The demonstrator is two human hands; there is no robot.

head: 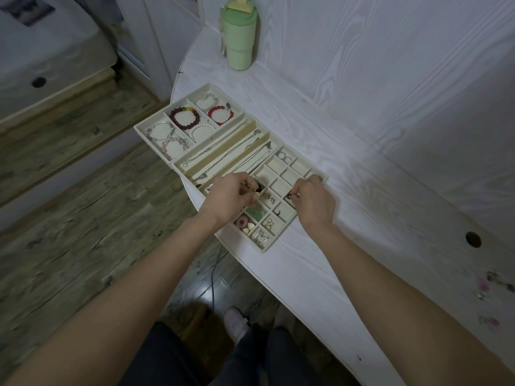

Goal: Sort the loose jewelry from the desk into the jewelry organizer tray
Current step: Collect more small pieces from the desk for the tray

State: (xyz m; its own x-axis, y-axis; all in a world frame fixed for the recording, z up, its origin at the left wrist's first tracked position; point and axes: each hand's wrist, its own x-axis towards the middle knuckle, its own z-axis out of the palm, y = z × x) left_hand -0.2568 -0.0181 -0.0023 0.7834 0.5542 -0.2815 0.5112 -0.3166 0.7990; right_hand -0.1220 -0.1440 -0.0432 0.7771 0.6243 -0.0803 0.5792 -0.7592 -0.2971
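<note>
Over the jewelry organizer tray [281, 240] we sort by type: left hand [231, 196] pinches a pale bead above its small-grid compartments, right hand [315, 200] pinches a dark ring [290, 195] at its near-right edge.

Both arms extended; left hand [231, 196] fingers curled, pinching; right hand [313, 200] fingers pinched.

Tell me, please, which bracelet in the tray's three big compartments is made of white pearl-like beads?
The pearl bracelet, in the middle compartment, nearer than the dark red beaded bracelet; the others are red, clear or silvery.
</note>
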